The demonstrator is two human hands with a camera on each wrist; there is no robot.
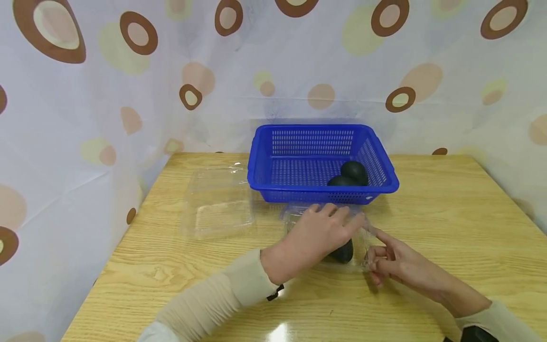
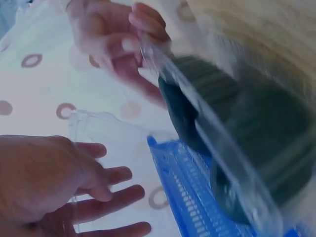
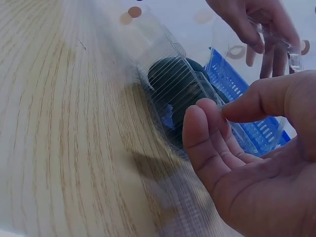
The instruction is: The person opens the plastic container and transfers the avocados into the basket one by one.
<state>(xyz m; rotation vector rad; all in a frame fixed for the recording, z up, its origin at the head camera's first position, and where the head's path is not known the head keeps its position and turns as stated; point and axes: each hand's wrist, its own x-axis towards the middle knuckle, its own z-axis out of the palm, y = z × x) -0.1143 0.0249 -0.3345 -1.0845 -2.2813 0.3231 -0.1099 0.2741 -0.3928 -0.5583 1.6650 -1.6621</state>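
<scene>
A clear plastic clamshell container (image 1: 360, 256) lies on the table in front of the basket, with dark green avocados (image 2: 266, 133) inside, seen through its wall. My right hand (image 1: 401, 261) is at its right side, thumb and fingertips pinching the edge near the corner. Over the container reaches my left hand (image 1: 316, 237), hiding much of it in the head view. The left fingers (image 2: 118, 197) are spread and fairly straight, close to a raised clear sheet that looks like the lid (image 2: 94, 118); whether they touch it is hard to tell.
A blue plastic basket (image 1: 325, 189) stands behind the container, with two more avocados (image 1: 354, 172) at its right end. To the left, another clear plastic container (image 1: 222, 209) lies open on the wooden table (image 1: 448, 213). A patterned curtain (image 1: 299, 61) hangs behind.
</scene>
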